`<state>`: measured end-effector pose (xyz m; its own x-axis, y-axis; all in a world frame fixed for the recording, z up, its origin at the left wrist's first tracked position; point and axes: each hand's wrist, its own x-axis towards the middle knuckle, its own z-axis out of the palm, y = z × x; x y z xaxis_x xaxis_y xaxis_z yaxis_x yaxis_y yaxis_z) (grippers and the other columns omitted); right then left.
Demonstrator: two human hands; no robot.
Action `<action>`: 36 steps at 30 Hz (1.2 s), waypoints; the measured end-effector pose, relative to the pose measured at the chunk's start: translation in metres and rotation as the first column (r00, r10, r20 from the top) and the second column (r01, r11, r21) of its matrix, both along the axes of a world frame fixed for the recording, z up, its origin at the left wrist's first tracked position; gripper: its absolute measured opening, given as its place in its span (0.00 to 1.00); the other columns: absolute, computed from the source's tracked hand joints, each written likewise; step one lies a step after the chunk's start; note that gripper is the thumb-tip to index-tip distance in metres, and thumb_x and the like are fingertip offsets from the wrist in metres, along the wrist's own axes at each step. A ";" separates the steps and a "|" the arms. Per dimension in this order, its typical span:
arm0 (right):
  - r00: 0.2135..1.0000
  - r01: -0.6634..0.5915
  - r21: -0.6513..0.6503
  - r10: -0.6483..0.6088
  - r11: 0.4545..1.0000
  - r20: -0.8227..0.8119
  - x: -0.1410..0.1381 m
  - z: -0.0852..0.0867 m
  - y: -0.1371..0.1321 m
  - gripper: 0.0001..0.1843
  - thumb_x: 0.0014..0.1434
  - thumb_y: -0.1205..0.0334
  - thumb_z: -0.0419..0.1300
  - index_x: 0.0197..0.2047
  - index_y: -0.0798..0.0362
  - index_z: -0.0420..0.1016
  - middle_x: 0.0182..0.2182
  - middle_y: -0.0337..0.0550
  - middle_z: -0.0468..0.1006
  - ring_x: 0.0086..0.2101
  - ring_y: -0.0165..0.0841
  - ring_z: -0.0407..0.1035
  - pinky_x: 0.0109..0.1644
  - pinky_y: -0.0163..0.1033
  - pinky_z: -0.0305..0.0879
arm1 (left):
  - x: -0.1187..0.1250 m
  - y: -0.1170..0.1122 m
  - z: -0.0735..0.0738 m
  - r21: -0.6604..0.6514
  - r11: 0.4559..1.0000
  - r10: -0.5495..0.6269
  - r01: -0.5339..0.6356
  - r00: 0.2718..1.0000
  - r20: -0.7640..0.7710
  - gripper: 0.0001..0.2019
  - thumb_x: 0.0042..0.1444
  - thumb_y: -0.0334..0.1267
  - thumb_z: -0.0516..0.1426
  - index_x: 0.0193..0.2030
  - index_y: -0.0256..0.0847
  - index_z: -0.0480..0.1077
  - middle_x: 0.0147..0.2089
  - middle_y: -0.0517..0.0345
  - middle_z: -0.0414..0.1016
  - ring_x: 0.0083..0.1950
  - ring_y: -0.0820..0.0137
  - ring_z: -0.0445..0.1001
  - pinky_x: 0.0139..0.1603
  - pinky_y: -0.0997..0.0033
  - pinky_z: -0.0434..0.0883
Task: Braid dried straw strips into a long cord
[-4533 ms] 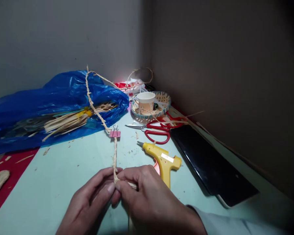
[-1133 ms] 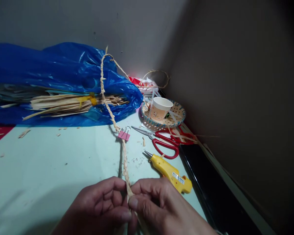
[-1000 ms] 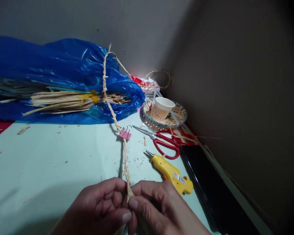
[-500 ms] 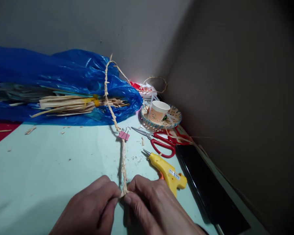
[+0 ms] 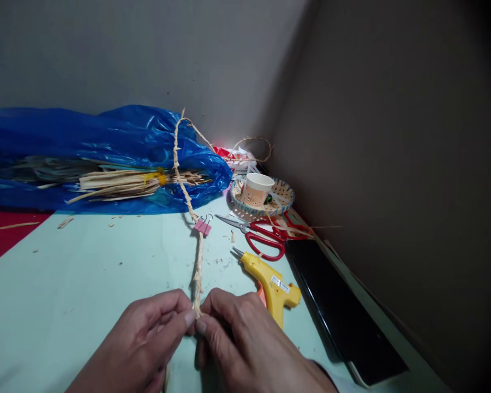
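Left fingers: the left hand point(image 5: 143, 335) pinches the near end of the braid point(image 5: 199, 262) between thumb and index finger; the other fingers are curled in
Right fingers: the right hand point(image 5: 243, 338) grips the same end, thumb and index finger closed on it, just beside the left fingertips
Braid: its near end is in the fingers, above the table point(image 5: 102, 289); the long axis runs away from the person, nearly straight, leaning slightly right up to the clip; beyond that it bends left and rises before the bag, its bend topped by a stray tip, then slopes down right toward the packet
Clip: the pink clip point(image 5: 203, 227) bites across the braid, its wire arms pointing up and away
Gun: the yellow glue gun point(image 5: 270, 279) lies just beyond the right hand; nozzle toward the far left
Scissors: the red-handled scissors point(image 5: 265, 252) lie past the gun; blades point left
Tablet: the black slab point(image 5: 343, 311) lies right of the gun, slanting
Basket: the shallow basket point(image 5: 285, 203) holds a paper cup point(image 5: 257, 192)
Bag: the blue bag point(image 5: 85, 131) lies far left, around a tied straw bundle point(image 5: 118, 184); the packet point(image 5: 234, 158) sits near its right end
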<state>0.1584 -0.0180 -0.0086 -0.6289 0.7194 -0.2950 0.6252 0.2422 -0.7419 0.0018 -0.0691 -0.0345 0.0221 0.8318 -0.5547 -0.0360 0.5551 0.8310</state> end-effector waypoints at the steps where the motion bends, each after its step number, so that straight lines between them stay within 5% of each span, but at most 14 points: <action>1: 1.000 -0.005 -0.002 0.005 1.000 -0.001 0.000 0.000 0.000 0.14 0.65 0.55 0.49 0.32 0.51 0.70 0.25 0.40 0.72 0.28 0.31 0.66 0.35 0.36 0.60 | 0.001 0.000 0.002 -0.004 1.000 0.007 -0.007 1.000 -0.021 0.16 0.49 0.51 0.60 0.25 0.41 0.65 0.17 0.72 0.58 0.13 0.85 0.46 0.13 0.83 0.41; 8: 0.999 -0.040 0.257 0.033 0.965 0.033 0.009 0.007 -0.003 0.14 0.64 0.59 0.50 0.29 0.51 0.71 0.29 0.41 0.72 0.31 0.32 0.67 0.36 0.36 0.60 | 0.002 0.004 0.005 0.055 0.997 0.059 -0.054 0.995 -0.082 0.16 0.44 0.50 0.61 0.22 0.41 0.64 0.14 0.74 0.51 0.14 0.82 0.44 0.14 0.81 0.41; 13: 0.997 -0.070 0.378 0.053 0.923 0.055 0.005 0.006 -0.022 0.10 0.63 0.60 0.51 0.32 0.51 0.68 0.31 0.41 0.73 0.28 0.31 0.66 0.28 0.33 0.55 | 0.005 0.002 0.003 0.086 0.994 0.071 -0.060 0.989 -0.133 0.17 0.48 0.50 0.59 0.21 0.40 0.63 0.16 0.73 0.51 0.16 0.82 0.46 0.15 0.82 0.43; 15: 0.984 -0.175 0.487 0.131 0.856 0.123 -0.001 -0.008 -0.029 0.03 0.58 0.65 0.55 0.37 0.51 0.69 0.32 0.42 0.74 0.28 0.33 0.67 0.24 0.34 0.51 | 0.006 -0.001 0.002 0.090 0.993 0.089 -0.080 0.990 -0.107 0.16 0.49 0.50 0.59 0.22 0.39 0.64 0.16 0.73 0.49 0.17 0.82 0.44 0.16 0.82 0.41; 17: 0.930 -0.367 0.588 0.293 0.721 0.221 -0.005 -0.023 -0.031 0.06 0.56 0.70 0.56 0.38 0.54 0.70 0.32 0.44 0.75 0.27 0.34 0.67 0.24 0.36 0.51 | 0.007 -0.004 0.002 0.084 0.992 0.099 -0.097 0.995 -0.020 0.17 0.50 0.52 0.58 0.24 0.39 0.66 0.15 0.73 0.49 0.17 0.82 0.42 0.15 0.81 0.39; 19: 0.902 -0.424 0.658 0.353 0.622 0.247 -0.006 -0.031 -0.030 0.08 0.56 0.70 0.55 0.40 0.56 0.70 0.34 0.46 0.76 0.26 0.34 0.66 0.25 0.38 0.51 | 0.007 -0.006 0.001 0.080 0.992 0.089 -0.094 0.994 0.069 0.19 0.50 0.54 0.58 0.26 0.38 0.68 0.15 0.72 0.52 0.15 0.83 0.41 0.14 0.81 0.39; 21: 0.915 -0.385 0.674 0.356 0.631 0.189 -0.003 -0.027 -0.026 0.07 0.58 0.67 0.55 0.40 0.56 0.71 0.34 0.46 0.77 0.26 0.34 0.67 0.26 0.38 0.53 | 0.007 -0.008 0.001 0.097 0.990 0.095 -0.105 0.990 0.102 0.19 0.48 0.54 0.60 0.25 0.38 0.68 0.14 0.71 0.54 0.15 0.84 0.42 0.14 0.81 0.39; 23: 0.952 -0.267 0.623 0.303 0.735 0.051 0.000 -0.015 -0.021 0.09 0.61 0.61 0.54 0.36 0.54 0.73 0.31 0.43 0.76 0.29 0.34 0.68 0.30 0.37 0.57 | 0.006 -0.008 0.000 0.117 0.984 0.120 -0.133 0.987 0.110 0.18 0.46 0.52 0.62 0.24 0.38 0.66 0.14 0.72 0.54 0.15 0.85 0.43 0.14 0.82 0.40; 27: 0.972 0.112 0.389 -0.019 0.914 -0.236 0.004 0.004 -0.008 0.12 0.63 0.56 0.54 0.39 0.54 0.75 0.34 0.43 0.76 0.37 0.33 0.68 0.43 0.38 0.59 | 0.005 -0.006 0.002 0.147 0.979 0.117 -0.141 0.980 0.163 0.18 0.45 0.51 0.63 0.26 0.38 0.66 0.14 0.74 0.52 0.15 0.85 0.40 0.15 0.82 0.37; 29: 0.952 0.084 0.159 -0.032 0.984 -0.303 0.002 0.001 -0.001 0.11 0.62 0.56 0.55 0.39 0.55 0.73 0.32 0.41 0.75 0.35 0.31 0.68 0.41 0.36 0.60 | 0.006 -0.006 0.005 0.161 0.978 0.102 -0.130 0.980 0.173 0.17 0.45 0.50 0.63 0.26 0.38 0.67 0.14 0.73 0.52 0.15 0.85 0.40 0.15 0.82 0.37; 31: 0.918 -0.052 -0.123 -0.001 0.991 -0.396 -0.002 -0.007 0.004 0.11 0.62 0.56 0.54 0.35 0.55 0.71 0.25 0.37 0.70 0.26 0.27 0.64 0.33 0.33 0.59 | 0.007 -0.007 0.006 0.172 0.976 0.105 -0.132 0.982 0.157 0.16 0.45 0.48 0.64 0.25 0.37 0.68 0.15 0.71 0.57 0.15 0.85 0.43 0.15 0.81 0.38; 33: 0.882 -0.107 -0.316 -0.057 0.943 -0.468 -0.007 -0.016 0.006 0.13 0.62 0.55 0.53 0.32 0.55 0.67 0.22 0.34 0.66 0.20 0.24 0.57 0.25 0.31 0.54 | 0.007 -0.008 0.007 0.180 0.975 0.109 -0.129 0.987 0.119 0.15 0.44 0.47 0.64 0.25 0.37 0.69 0.17 0.69 0.60 0.15 0.84 0.45 0.16 0.81 0.41; 36: 0.869 -0.065 -0.330 -0.109 0.942 -0.482 -0.010 -0.021 0.005 0.16 0.61 0.55 0.55 0.26 0.56 0.65 0.20 0.33 0.63 0.19 0.22 0.52 0.23 0.30 0.47 | 0.004 -0.010 0.009 0.201 0.976 0.085 -0.083 0.996 -0.003 0.15 0.46 0.49 0.62 0.27 0.37 0.72 0.17 0.68 0.61 0.17 0.80 0.49 0.18 0.79 0.47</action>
